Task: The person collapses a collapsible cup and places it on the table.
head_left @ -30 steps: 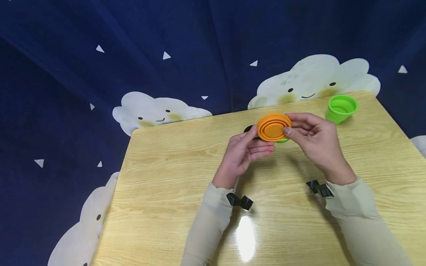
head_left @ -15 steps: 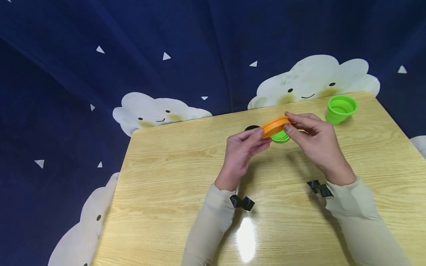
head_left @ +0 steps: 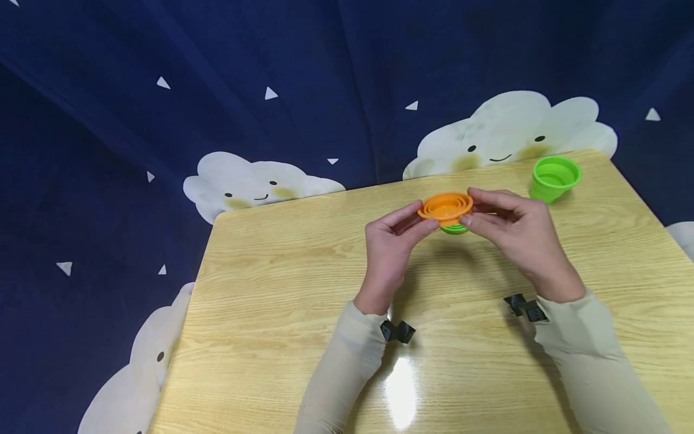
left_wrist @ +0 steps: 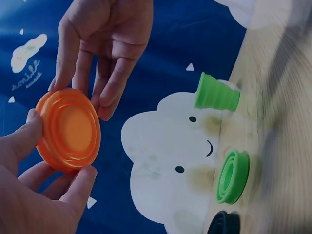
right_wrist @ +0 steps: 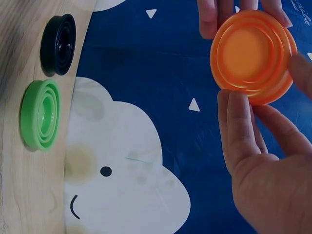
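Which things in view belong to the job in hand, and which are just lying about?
In the job:
- orange collapsible cup, flattened, held up between both hands
- left hand, gripping its edge
- right hand, gripping the opposite edge

Seemingly lying about, untouched on the table:
- extended green cup
- flattened green cup
- flattened black cup

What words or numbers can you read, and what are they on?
"smile", I think: on the blue curtain, left wrist view.
The smaller word below it: too blurred.
Curtain writing, right wrist view's corner: too blurred.
I can read none on the orange cup.
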`<control>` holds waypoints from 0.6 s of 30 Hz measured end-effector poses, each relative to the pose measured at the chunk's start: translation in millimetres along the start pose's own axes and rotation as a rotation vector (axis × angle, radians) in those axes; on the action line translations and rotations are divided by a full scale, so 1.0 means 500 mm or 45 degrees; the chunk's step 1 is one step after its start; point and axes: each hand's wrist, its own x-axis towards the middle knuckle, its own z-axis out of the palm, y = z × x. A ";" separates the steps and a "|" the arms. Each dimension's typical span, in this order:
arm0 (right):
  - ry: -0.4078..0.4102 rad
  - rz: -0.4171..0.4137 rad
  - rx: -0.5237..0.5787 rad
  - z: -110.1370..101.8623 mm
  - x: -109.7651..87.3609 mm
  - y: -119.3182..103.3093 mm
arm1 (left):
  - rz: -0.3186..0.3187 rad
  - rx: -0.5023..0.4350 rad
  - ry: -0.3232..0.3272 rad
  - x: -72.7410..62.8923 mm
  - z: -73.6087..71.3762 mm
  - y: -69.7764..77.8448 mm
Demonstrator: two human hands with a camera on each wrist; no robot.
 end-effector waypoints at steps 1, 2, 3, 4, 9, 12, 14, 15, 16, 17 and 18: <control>-0.012 0.011 -0.008 -0.001 0.000 0.000 | 0.020 0.010 -0.016 -0.001 0.000 0.001; -0.020 0.029 -0.014 -0.002 0.000 -0.001 | 0.041 0.026 -0.032 -0.001 0.000 0.001; -0.028 0.048 -0.033 -0.002 -0.001 -0.002 | 0.069 0.054 -0.045 -0.001 0.000 0.001; -0.032 0.061 -0.071 -0.002 -0.001 -0.002 | 0.097 0.085 -0.056 -0.001 0.001 0.001; -0.030 0.095 -0.158 0.000 -0.002 0.000 | 0.229 0.274 -0.093 0.001 0.004 0.002; -0.016 0.081 -0.189 0.002 -0.001 0.002 | 0.247 0.350 -0.086 0.000 0.005 0.003; -0.010 0.075 -0.203 0.003 -0.001 0.004 | 0.255 0.391 -0.075 0.000 0.006 0.004; -0.009 0.071 -0.212 0.004 -0.001 0.005 | 0.265 0.423 -0.068 0.000 0.006 0.004; -0.006 0.068 -0.218 0.004 -0.001 0.006 | 0.277 0.451 -0.063 0.000 0.007 0.004; -0.004 0.063 -0.224 0.004 -0.001 0.007 | 0.291 0.480 -0.060 0.000 0.007 0.005; 0.000 0.058 -0.225 0.005 -0.002 0.007 | 0.306 0.503 -0.060 0.000 0.006 0.005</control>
